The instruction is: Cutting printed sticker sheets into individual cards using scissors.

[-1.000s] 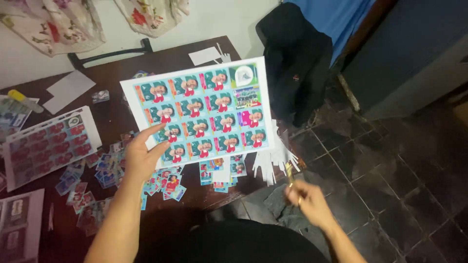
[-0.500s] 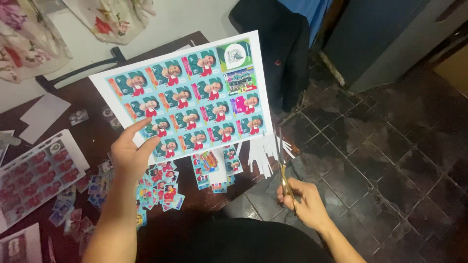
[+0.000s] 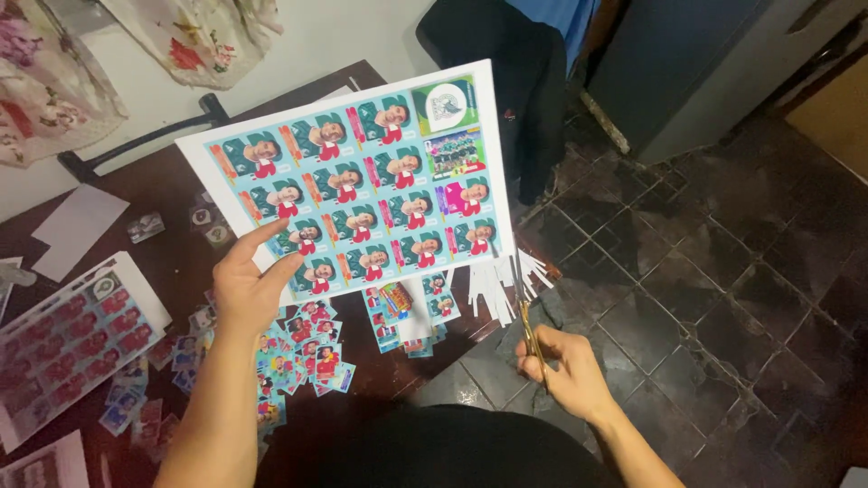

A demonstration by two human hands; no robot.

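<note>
Holding the sticker sheet (image 3: 357, 185) up by its lower-left corner, left hand (image 3: 249, 289) steadies it; right hand (image 3: 565, 366) grips scissors (image 3: 527, 327) just below its right edge, which they must meet next.

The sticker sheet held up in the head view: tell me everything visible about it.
The sticker sheet is a white-bordered, glossy-looking rectangle printed with rows of teal portrait stickers, plus a crest and a team photo at its far right corner. It looks uncut, held tilted above the table. The left hand pinches its near left corner; the scissors in the right hand point at its near right corner.
</note>
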